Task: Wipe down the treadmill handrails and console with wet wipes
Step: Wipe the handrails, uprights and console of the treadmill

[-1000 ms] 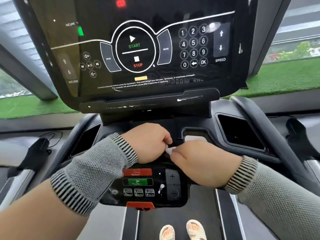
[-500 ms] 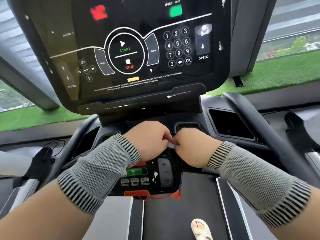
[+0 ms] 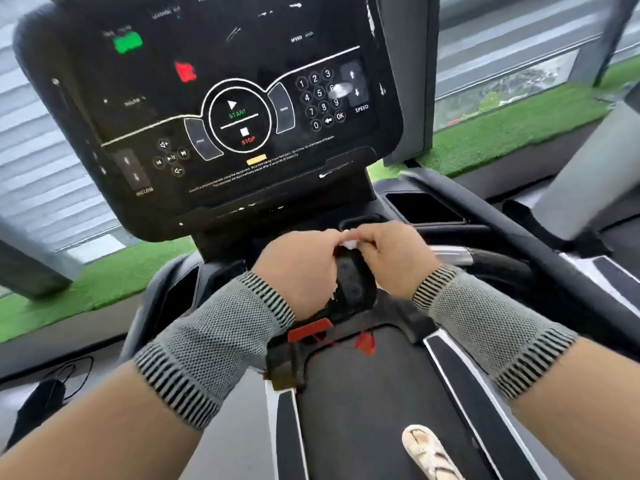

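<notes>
Hands meeting at centre frame: left hand (image 3: pixel 300 271) curled, right hand (image 3: pixel 388 259) curled too, both pinching small white wet wipe (image 3: pixel 350 242) above lower control panel (image 3: pixel 353 282), console (image 3: pixel 221 109) up at 12 o'clock. Possibly still folded or half pulled apart, blurred. Risk: tearing from opposed tugging, or dropping onto belt (image 3: pixel 363 403) at 6 o'clock; knuckles bumping panel buttons.
</notes>
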{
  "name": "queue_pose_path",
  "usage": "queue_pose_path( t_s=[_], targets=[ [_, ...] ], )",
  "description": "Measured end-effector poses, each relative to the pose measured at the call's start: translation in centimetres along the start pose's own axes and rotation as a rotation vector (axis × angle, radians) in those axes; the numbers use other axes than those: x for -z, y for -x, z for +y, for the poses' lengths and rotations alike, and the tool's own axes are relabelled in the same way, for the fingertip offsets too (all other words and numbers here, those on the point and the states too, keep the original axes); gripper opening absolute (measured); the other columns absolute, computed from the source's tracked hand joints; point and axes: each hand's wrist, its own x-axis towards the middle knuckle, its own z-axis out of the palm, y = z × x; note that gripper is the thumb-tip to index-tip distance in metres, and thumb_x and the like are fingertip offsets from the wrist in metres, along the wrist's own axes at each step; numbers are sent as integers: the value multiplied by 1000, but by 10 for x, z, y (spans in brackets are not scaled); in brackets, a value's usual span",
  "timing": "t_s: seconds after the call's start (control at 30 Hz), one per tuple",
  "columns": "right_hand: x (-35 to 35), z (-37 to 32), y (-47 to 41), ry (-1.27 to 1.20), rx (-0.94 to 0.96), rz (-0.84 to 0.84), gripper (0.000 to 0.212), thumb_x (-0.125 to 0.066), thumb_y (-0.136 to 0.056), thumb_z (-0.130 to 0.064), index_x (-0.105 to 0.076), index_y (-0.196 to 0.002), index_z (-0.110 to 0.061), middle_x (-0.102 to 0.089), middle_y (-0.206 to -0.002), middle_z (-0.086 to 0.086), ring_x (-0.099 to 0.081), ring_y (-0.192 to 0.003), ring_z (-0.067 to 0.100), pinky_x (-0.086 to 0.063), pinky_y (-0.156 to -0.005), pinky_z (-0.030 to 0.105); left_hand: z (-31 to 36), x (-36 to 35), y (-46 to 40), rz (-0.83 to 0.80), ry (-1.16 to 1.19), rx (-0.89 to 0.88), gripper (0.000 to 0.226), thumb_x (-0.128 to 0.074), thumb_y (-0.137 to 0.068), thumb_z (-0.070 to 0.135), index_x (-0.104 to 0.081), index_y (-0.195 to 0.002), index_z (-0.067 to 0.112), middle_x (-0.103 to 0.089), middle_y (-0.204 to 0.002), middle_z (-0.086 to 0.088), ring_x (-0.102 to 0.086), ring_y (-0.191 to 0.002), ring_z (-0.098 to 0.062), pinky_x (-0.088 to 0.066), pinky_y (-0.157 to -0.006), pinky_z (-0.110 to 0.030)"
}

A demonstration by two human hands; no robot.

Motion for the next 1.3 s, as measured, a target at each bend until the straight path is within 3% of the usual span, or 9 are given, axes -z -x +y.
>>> queue_pose_path(
  t_s=[0.13,0.5,0.6,0.7,0.87,0.93,1.07,1.17,1.3],
  targets=[
    [-29,-1,50,81,-87,237,32,-47,-91,-2,-68,-112,-15,-69,-107,9,-60,-102,31,-46,-88,39,-8,-10,20,4,-31,-36,44,-39,-96,21,-43,-139,27,-49,-141,4,-43,-131,-17,-29,-113,-40],
    [-70,-6,93,-380,-355,390,29,-49,-93,-3,-67,-115,-10,-64,-116,0,-56,-107,10,-25,-88,-3,10,-38,34,71,-222,-124,57,-47,-94,31,-30,-147,19,-19,-158,4,-5,-147,-16,-16,-117,-46],
    [-86,19,110,-600,-637,254,28,-49,-94,-13,-69,-114,-17,-69,-108,3,-61,-96,16,-43,-89,18,20,-47,30,69,-276,-88,70,-54,-91,41,-24,-150,18,-12,-159,2,2,-148,-19,-11,-117,-49],
    [-89,37,101,-872,-845,347,25,-52,-94,-21,-70,-110,-22,-71,-93,4,-64,-83,23,-54,-84,34,34,-58,27,69,-333,-61,77,-58,-87,46,-23,-150,17,-10,-160,0,5,-148,-22,-7,-116,-52],
    [-72,49,52,-831,-675,273,27,-48,-94,-13,-69,-112,-12,-67,-94,2,-57,-76,11,-40,-68,17,43,-75,24,79,-409,-43,77,-65,-82,40,-34,-146,12,-25,-157,-4,-7,-147,-25,-10,-113,-60],
    [-77,43,47,-825,-584,174,25,-49,-94,-10,-69,-109,-11,-68,-93,3,-59,-80,14,-42,-73,21,43,-78,23,110,-412,-41,73,-69,-79,35,-42,-142,9,-33,-153,-7,-15,-146,-28,-14,-111,-63],
    [-95,45,63,-884,-506,241,31,-48,-95,-11,-65,-121,-16,-69,-111,3,-57,-90,14,-48,-91,30,42,-82,29,153,-388,-50,69,-73,-74,27,-49,-135,7,-42,-147,-9,-22,-143,-32,-20,-108,-63],
    [-88,58,39,-972,-584,154,26,-46,-94,-8,-68,-108,-8,-67,-97,7,-59,-89,20,-47,-85,31,46,-89,37,180,-361,-74,63,-72,-74,23,-53,-132,7,-45,-145,-9,-25,-142,-33,-23,-110,-60],
    [-81,70,4,-909,-777,-50,27,-44,-97,-14,-56,-121,-8,-58,-114,6,-53,-109,22,-42,-90,27,56,-101,49,252,-272,-123,48,-59,-80,19,-59,-126,8,-52,-139,-7,-34,-138,-31,-28,-111,-51]
  ],
)
